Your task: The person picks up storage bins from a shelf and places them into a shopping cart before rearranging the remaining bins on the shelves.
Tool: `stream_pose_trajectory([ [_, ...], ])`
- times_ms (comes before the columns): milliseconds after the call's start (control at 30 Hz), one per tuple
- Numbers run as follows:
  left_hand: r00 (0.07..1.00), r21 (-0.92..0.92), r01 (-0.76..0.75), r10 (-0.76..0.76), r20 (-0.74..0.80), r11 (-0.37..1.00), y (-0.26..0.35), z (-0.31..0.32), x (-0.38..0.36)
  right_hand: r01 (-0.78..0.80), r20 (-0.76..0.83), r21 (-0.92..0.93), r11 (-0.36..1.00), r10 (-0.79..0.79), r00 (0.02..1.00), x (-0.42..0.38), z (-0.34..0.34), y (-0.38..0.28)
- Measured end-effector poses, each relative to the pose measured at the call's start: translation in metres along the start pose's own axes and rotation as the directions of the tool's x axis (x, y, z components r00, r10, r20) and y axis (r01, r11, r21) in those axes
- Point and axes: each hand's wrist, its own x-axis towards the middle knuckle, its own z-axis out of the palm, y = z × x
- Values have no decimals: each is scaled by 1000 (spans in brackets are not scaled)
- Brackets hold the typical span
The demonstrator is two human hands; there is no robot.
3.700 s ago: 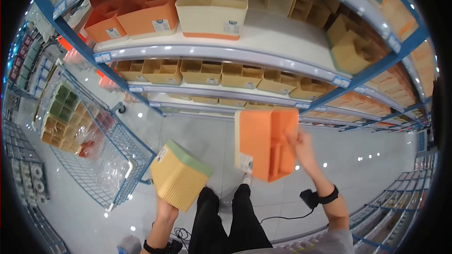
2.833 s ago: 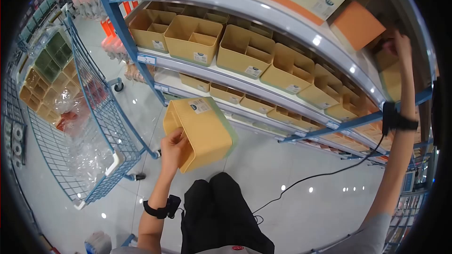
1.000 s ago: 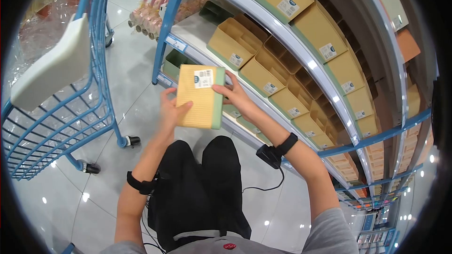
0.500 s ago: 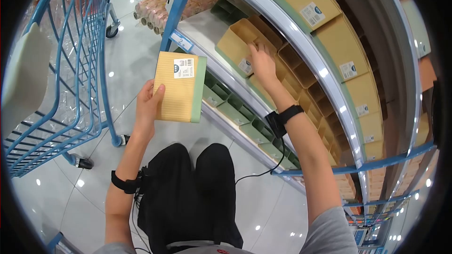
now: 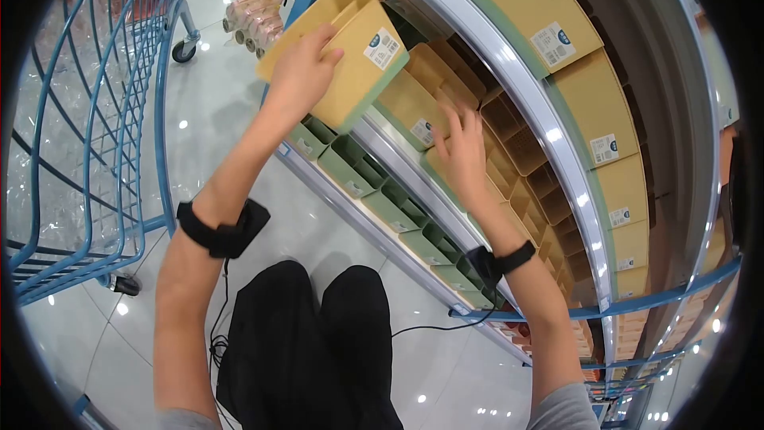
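Note:
A yellow box with a green base and a white label (image 5: 358, 72) is tilted above the front of the shelf, its open compartments showing. My left hand (image 5: 306, 68) grips this box by its upper rim. Over the shelf, my right hand (image 5: 463, 143) has its fingers apart and holds nothing. Beside those fingers, a second yellow box (image 5: 403, 105) stands on the shelf, with more yellow and brown divided boxes behind and along the row.
A blue shopping cart (image 5: 163, 111) stands at the left. Green divided boxes (image 5: 350, 167) line the lower shelf. Yellow boxes (image 5: 593, 111) stand on the upper shelf, behind its metal edge (image 5: 549, 139). Pink wrapped items (image 5: 255, 20) hang beyond the blue post.
My left hand has carried its box up and right to the shelf, turning it so its compartments show. My right hand has moved slightly down and right, away from the box it was touching.

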Motion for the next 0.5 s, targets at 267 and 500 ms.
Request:
stream_pose_trajectory([
  [267, 925, 564, -376, 332, 183, 735, 5, 63, 66, 3, 228, 328, 945, -82, 970, -77, -33, -42],
  [500, 880, 627, -472, 287, 378, 620, -27, 127, 111, -159, 433, 461, 873, -64, 899, -131, -45, -53],
])
